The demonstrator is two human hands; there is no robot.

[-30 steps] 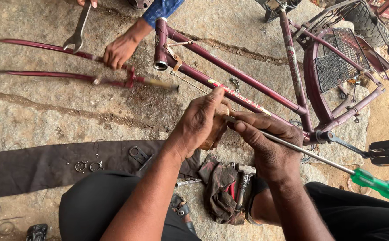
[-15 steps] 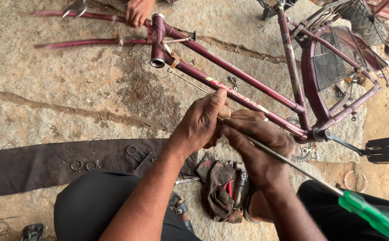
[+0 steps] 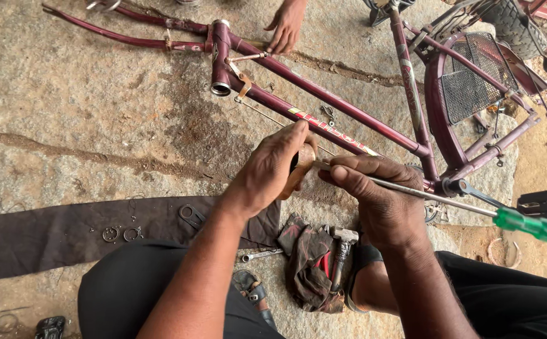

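No real container; dark cloth strip (image 3: pixel 53 235) on stone, below-left of fingers, carries 3 small metal rings (image 3: pixel 123 233). Left hand (image 3: pixel 267 172) wrapped closed around small tan rounded part (image 3: pixel 298 171), thumb up. Right hand (image 3: pixel 374 198) fingers pinched shut on long steel shaft of green-handled screwdriver (image 3: pixel 424 194), tip at tan part between both hands. Maroon steel bicycle frame (image 3: pixel 323 94) flat just beyond fingertips. Another person's hand (image 3: pixel 286 28) touches frame, far side. Small hammer (image 3: pixel 343 248) on rag under right wrist.

Bicycle frame (image 3: pixel 323 107) on ground behind hands; cloth strip (image 3: pixel 66 232) left; hammer (image 3: pixel 343 246) below.
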